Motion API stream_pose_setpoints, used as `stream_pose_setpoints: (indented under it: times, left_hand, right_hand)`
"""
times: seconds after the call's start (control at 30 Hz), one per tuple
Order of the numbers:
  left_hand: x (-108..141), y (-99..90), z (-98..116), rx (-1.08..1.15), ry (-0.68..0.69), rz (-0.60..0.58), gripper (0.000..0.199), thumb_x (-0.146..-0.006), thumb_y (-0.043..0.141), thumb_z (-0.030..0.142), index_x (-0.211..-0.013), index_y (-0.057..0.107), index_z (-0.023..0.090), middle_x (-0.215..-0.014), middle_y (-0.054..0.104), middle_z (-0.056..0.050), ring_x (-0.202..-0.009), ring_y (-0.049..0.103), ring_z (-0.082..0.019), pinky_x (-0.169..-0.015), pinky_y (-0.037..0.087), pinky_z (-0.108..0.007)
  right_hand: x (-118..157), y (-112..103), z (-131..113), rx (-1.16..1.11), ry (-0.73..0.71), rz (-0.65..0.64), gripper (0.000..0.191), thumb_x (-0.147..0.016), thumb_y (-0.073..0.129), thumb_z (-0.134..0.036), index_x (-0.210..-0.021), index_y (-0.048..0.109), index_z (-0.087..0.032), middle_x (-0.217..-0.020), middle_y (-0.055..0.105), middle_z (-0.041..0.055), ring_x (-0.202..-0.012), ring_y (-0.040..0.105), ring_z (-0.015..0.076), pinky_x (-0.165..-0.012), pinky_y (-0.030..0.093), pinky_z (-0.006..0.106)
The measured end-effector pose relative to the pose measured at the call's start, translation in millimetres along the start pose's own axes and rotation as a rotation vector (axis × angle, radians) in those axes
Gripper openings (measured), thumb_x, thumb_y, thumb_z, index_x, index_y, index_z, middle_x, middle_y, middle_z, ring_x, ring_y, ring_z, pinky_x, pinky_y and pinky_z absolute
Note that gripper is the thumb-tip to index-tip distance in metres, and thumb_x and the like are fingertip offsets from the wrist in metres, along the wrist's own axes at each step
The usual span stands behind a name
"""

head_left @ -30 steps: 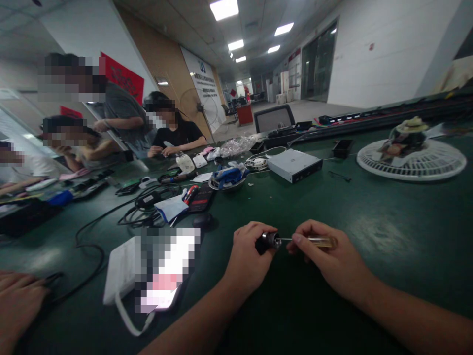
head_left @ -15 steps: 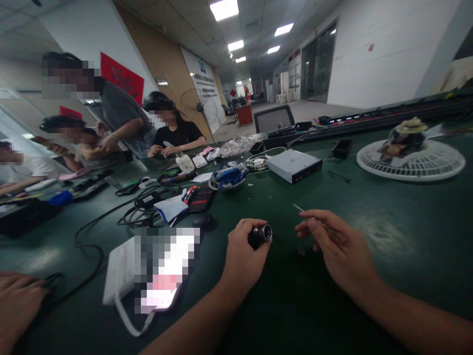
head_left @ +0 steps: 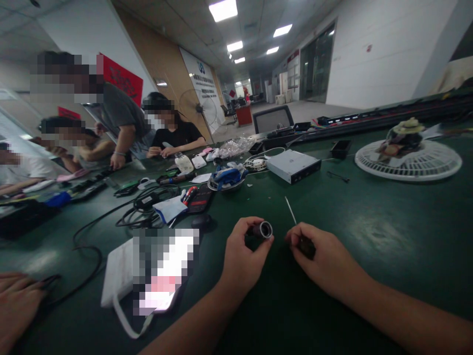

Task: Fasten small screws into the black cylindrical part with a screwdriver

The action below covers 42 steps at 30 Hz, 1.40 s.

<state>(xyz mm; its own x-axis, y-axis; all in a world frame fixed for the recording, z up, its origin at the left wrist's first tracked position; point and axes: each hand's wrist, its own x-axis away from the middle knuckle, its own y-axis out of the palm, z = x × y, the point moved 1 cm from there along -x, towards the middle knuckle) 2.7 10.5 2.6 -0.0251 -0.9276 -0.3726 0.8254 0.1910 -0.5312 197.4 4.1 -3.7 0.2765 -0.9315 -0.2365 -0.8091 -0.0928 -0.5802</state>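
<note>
About 10 o'clock from your right hand (head_left: 321, 259), your left hand (head_left: 242, 254) grips a dark cylinder (head_left: 256, 230), open end facing roughly 4; your right clasps a screwdriver (head_left: 306, 247), tip toward 11.

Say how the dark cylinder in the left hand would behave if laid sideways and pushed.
The dark cylinder would probably roll, since its rim is round and the green table looks smooth. It seems stiff: the left hand grips it with no visible dent. It may be light for its size, as it looks hollow inside.
</note>
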Motion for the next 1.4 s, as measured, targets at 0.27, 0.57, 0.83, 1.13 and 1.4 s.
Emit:
stream_pose_setpoints:
  times: [0.27,0.57,0.83,1.13,1.4]
  left_hand:
    - [3,-1.5,4,0.051,0.134,0.001,0.027,-0.081,0.071,0.015,-0.106,0.061,0.022,-0.100,0.068,-0.002,-0.094,0.065,-0.018,-0.086,0.051,-0.034]
    - [4,2.2,-3,0.033,0.176,-0.010,0.029,-0.077,0.074,0.014,-0.101,0.062,0.023,-0.112,0.070,-0.003,-0.106,0.066,-0.022,-0.095,0.050,-0.041]
    - [3,0.2,-1,-0.095,0.151,0.002,0.028,-0.075,0.067,0.004,-0.095,0.065,0.024,-0.110,0.070,-0.001,-0.106,0.064,-0.022,-0.097,0.046,-0.044]
    - [2,0.9,2,-0.218,0.115,-0.153,0.043,-0.069,0.062,-0.001,-0.101,0.068,0.027,-0.107,0.071,0.000,-0.108,0.062,-0.024,-0.102,0.041,-0.048]
    - [5,0.1,10,-0.159,0.139,-0.274,0.033,-0.075,0.068,0.013,-0.105,0.066,0.024,-0.104,0.069,-0.003,-0.101,0.061,-0.024,-0.094,0.044,-0.044]
  right_hand:
    - [0,-4,2,-0.209,0.018,0.118,0.010,-0.083,0.059,-0.017,-0.083,0.051,-0.023,-0.097,0.071,0.0033,-0.080,0.066,0.0175,-0.065,0.051,0.029]
    - [1,-2,1,-0.276,0.023,0.073,0.016,-0.082,0.062,-0.016,-0.075,0.049,-0.023,-0.098,0.073,0.0037,-0.091,0.069,0.0203,-0.073,0.054,0.032]
    - [-1,2,9,-0.284,0.071,-0.009,0.016,-0.079,0.060,-0.012,-0.072,0.051,-0.023,-0.105,0.074,0.0049,-0.101,0.070,0.0228,-0.077,0.057,0.035]
    - [-1,1,7,-0.136,0.059,-0.024,0.018,-0.078,0.060,-0.011,-0.066,0.053,-0.023,-0.090,0.074,0.0030,-0.090,0.072,0.0222,-0.072,0.057,0.034]
    - [0,-1,1,-0.333,0.053,0.059,0.021,-0.081,0.064,-0.017,-0.068,0.049,-0.023,-0.093,0.075,0.0022,-0.093,0.071,0.0199,-0.077,0.056,0.032]
